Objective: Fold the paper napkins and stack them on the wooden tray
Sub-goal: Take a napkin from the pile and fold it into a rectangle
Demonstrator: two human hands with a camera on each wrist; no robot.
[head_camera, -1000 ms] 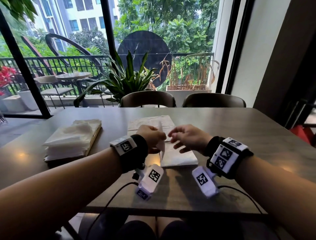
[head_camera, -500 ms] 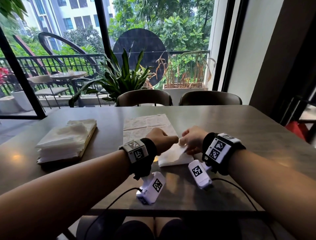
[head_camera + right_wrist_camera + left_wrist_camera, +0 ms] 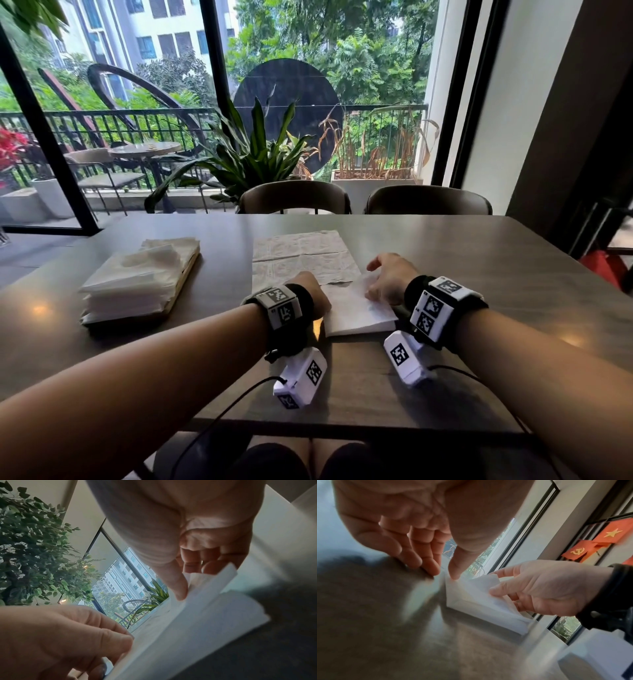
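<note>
While both forearms reach over the near edge of the dark bench (image 3: 445,260), the two hands work on a white napkin (image 3: 356,310) lying just in front of the person. The left hand (image 3: 317,291) presses the napkin's left edge down; from the left wrist view its thumb (image 3: 456,566) bears on the near corner with the fingertips (image 3: 431,566) touching the bench beside it, so its grip is released rather than clasped. The right hand (image 3: 390,277) has its grip pinched on the napkin's right side, thumb (image 3: 178,586) against a lifted flap, fingers seemingly curled behind it, though the blur makes that hard to confirm. A flat unfolded sheet (image 3: 301,255) lies beyond the napkin, touching it. Well to the left sits the wooden tray (image 3: 186,274), carrying a stack of folded napkins (image 3: 133,281). Two chairs (image 3: 428,200) stand at the far side.
</note>
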